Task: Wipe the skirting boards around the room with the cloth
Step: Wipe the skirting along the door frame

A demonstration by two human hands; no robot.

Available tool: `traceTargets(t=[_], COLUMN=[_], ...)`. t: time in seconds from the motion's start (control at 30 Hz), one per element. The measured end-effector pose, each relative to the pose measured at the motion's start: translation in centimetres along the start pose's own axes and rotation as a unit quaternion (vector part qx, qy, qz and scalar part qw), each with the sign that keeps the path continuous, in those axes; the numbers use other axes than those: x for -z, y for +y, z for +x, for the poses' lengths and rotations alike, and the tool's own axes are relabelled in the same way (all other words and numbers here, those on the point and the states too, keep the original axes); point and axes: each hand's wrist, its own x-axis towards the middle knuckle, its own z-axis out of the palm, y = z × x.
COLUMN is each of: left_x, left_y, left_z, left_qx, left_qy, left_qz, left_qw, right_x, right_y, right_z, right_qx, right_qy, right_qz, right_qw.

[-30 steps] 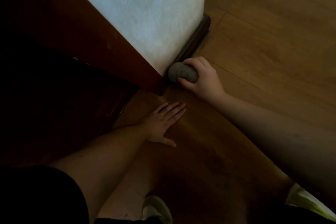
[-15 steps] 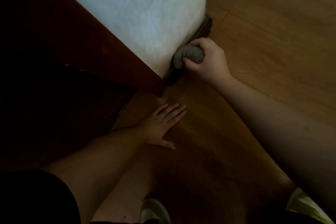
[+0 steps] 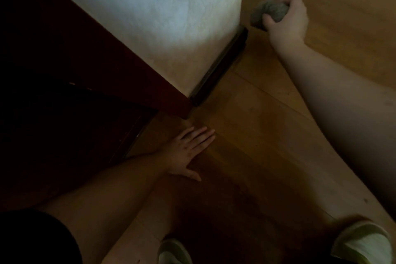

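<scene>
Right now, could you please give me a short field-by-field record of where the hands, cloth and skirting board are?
right hand: closed around the balled grey cloth, past the wall corner
cloth contact: appears off the skirting board; not certain
skirting board: dark strip along the base of the white wall
left hand: flat on the wooden floor, fingers spread, holding nothing
feet: two light slippers at the bottom edge

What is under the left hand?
The left hand lies flat, fingers spread, on the wooden floor. Only bare boards show around it; the patch beneath the palm is covered. The cloth is in the right hand.
</scene>
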Motion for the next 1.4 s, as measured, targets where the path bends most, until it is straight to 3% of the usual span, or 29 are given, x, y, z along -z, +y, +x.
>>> traceTargets(t=[0.27, 0.4, 0.63, 0.83, 0.9, 1.0, 1.13, 1.27, 1.4], left_x=[0.0, -0.1, -0.1, 0.4, 0.6, 1.2, 3.0, 5.0, 6.5], left_y=[0.1, 0.1, 0.0, -0.1, -0.4, -1.0, -0.9, 1.1, 2.6], left_z=[-0.1, -0.1, 0.0, 0.1, 0.2, 0.6, 3.3, 7.8, 11.7], left_qx=[-0.001, -0.007, -0.013, -0.013, -0.022, -0.046, -0.08, -0.019, 0.021], left_qy=[-0.007, 0.002, 0.009, -0.013, -0.013, -0.007, 0.021, 0.064, 0.093], left_qz=[0.008, 0.006, 0.01, 0.028, 0.034, 0.028, 0.041, 0.02, 0.017], left_qw=[1.0, 1.0, 1.0, 0.999, 0.999, 0.999, 0.996, 0.998, 0.995], right_x=[-4.2, -5.7, -5.7, -3.5, -3.0, -1.9, 0.9, 4.3, 7.0], right_y=[1.5, 1.0, 2.6, 3.8, 4.0, 4.7, 6.1, 7.5, 9.1], right_z=[-8.5, -12.5, -16.2, -14.2, -14.2, -14.0, -12.3, -10.1, -8.5], right_qx=[-0.013, -0.021, -0.005, 0.119, 0.158, 0.123, 0.038, -0.017, -0.043], right_qy=[0.047, 0.018, -0.159, -0.317, -0.339, -0.292, -0.168, -0.085, -0.055], right_qz=[0.088, 0.113, 0.089, -0.004, -0.023, -0.009, -0.012, -0.017, -0.017], right_qw=[0.995, 0.993, 0.983, 0.941, 0.927, 0.949, 0.985, 0.996, 0.997])
